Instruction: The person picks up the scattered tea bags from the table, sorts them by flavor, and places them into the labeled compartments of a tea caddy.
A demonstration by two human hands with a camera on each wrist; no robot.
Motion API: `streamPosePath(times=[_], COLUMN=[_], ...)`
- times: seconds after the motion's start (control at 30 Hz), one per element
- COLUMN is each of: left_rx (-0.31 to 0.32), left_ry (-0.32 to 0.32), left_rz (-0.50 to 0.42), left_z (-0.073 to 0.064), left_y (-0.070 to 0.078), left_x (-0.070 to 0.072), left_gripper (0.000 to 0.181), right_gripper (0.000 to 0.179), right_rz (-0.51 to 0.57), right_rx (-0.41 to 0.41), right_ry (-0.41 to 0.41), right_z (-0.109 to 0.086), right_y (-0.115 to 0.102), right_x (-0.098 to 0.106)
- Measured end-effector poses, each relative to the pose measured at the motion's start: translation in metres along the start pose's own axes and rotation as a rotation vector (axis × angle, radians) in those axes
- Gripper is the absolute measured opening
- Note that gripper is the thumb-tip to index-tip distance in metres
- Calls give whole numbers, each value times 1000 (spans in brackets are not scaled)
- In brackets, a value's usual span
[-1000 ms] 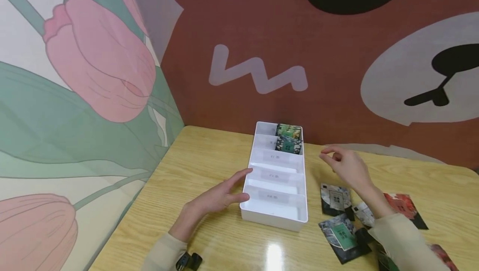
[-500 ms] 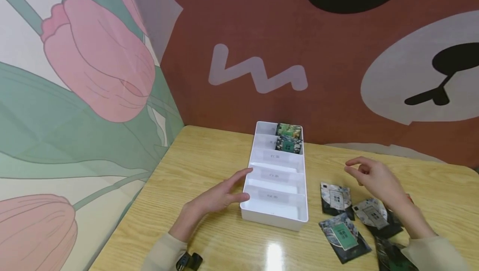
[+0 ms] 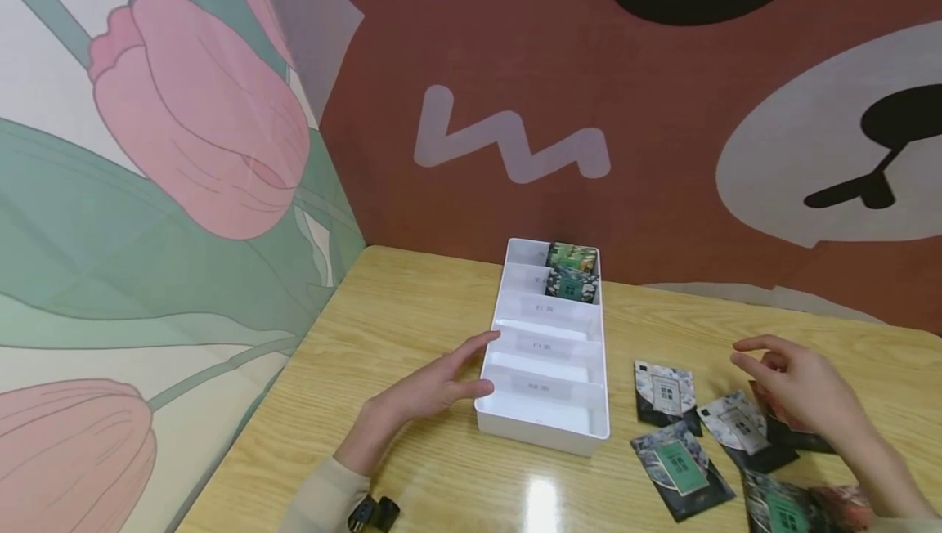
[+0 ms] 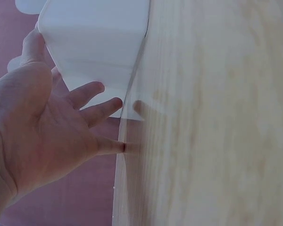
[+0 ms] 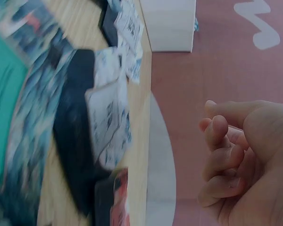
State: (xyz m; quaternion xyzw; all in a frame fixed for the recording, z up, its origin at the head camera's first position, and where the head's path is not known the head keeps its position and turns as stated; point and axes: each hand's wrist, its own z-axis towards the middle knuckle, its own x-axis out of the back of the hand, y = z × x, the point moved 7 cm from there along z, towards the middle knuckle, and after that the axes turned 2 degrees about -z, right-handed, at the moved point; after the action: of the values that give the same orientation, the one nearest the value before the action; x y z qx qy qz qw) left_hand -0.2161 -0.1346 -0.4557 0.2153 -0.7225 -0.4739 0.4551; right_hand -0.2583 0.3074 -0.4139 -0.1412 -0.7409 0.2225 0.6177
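Note:
A long white divided tray [image 3: 540, 433] stands on the table, its compartments labelled in Chinese characters. My left hand [image 3: 434, 386] rests at the tray's left wall, thumb and index finger on the rim; in the left wrist view its other fingers spread along the outside. Two printed tea sachets, one yellow-green [image 3: 573, 256] and one dark with a teal label [image 3: 571, 285], stand in the two far compartments. My right hand [image 3: 805, 386] holds nothing, hovering above a red sachet [image 3: 780, 414] with fingers loosely bent; the right wrist view shows a grey-labelled sachet [image 5: 104, 115] beside it.
More sachets lie right of the tray: a grey-labelled one [image 3: 666, 390], a green-labelled one [image 3: 681, 468], a dark green one [image 3: 783, 508] and another red one [image 3: 846, 504]. The painted wall [image 3: 456, 214] borders the table's far edge.
My right hand has moved from beside the far end of the tray rightward and nearer, over the sachets. The left hand keeps its place at the tray.

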Motion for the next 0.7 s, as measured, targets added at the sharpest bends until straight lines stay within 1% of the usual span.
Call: streamPosePath(times=[0.13,0.3,0.4,0.5,0.63,0.7], left_rx=[-9,-27,-39,-41,-45,-51], left_ry=[-1,-11,-19,-23,-28,-32], left_rz=[-6,0,-12,-19,-26,-32], left_z=[0,0,0,1,1,1], left_y=[1,2,3,3,2,1], left_x=[-1,-2,-3,-3,-3,-4], left_gripper=[69,69,69,69,69,68], right_gripper=[73,71,71,70,67,68], right_rz=[-18,-40,-45,-64,-95,-94], right_rx=[-54,-81,-96,-91,-56,-58], right_ry=[6,56,59,52,41,21], right_z=[-3,-6,-7,-7,-6,-6], right_y=[15,28,35,41,47,52], right_x=[-1,0,1,2,3,3])
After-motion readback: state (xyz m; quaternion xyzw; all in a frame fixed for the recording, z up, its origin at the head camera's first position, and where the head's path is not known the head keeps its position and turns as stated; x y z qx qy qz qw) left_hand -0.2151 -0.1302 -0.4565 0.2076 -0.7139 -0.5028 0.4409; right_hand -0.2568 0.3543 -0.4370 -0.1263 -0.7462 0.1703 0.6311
